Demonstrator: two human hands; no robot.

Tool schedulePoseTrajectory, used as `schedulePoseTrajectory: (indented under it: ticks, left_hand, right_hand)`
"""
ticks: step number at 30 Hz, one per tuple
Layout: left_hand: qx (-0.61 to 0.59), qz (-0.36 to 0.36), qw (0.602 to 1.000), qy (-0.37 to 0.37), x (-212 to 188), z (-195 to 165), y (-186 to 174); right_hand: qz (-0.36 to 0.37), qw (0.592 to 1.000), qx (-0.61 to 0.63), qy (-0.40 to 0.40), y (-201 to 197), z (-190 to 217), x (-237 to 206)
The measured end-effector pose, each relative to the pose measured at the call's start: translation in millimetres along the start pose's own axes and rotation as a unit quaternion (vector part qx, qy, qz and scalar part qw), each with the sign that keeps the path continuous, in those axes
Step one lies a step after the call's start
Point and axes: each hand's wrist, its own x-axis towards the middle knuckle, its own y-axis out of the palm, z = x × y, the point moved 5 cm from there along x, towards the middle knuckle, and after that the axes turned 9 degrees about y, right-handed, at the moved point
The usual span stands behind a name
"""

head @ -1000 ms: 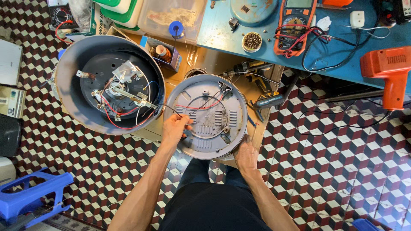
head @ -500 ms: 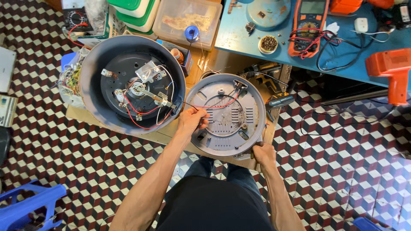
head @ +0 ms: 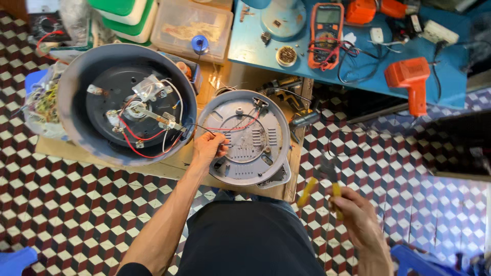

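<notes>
A round grey base plate (head: 255,148) lies on a low wooden board, with red and black wires crossing it. My left hand (head: 208,147) rests on its left edge and pinches the wires (head: 232,129) there. To its left stands a larger upturned grey cooker body (head: 76,122) with exposed terminals and red and white wiring inside. My right hand (head: 355,212) is off the board at the lower right, above the floor, gripping yellow-handled pliers (head: 327,186) with the dark jaws pointing up.
A blue workbench (head: 368,66) at the top holds an orange multimeter (head: 325,33), an orange heat gun (head: 411,79) and cables. Plastic boxes (head: 192,25) sit at the top left. A screwdriver (head: 302,120) lies beside the plate. The floor is patterned tile (head: 76,204).
My right hand left the plate's lower right edge and now holds yellow-handled pliers out over the floor. My left hand stays on the wires at the plate's left edge.
</notes>
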Motion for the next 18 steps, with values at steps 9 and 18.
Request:
schedulePoseTrajectory:
  ticks: [9,18]
  left_hand:
    - [0.022,-0.07,0.996,0.045,9.5,-13.7,-14.7]
    - [-0.008,-0.063,0.998,0.019,12.0,-16.0,-12.5]
  right_hand:
    - [0.284,0.948,-0.128,0.072,176.3,21.7,104.4]
    - [0.276,0.794,-0.53,-0.111,247.6,8.5,181.3]
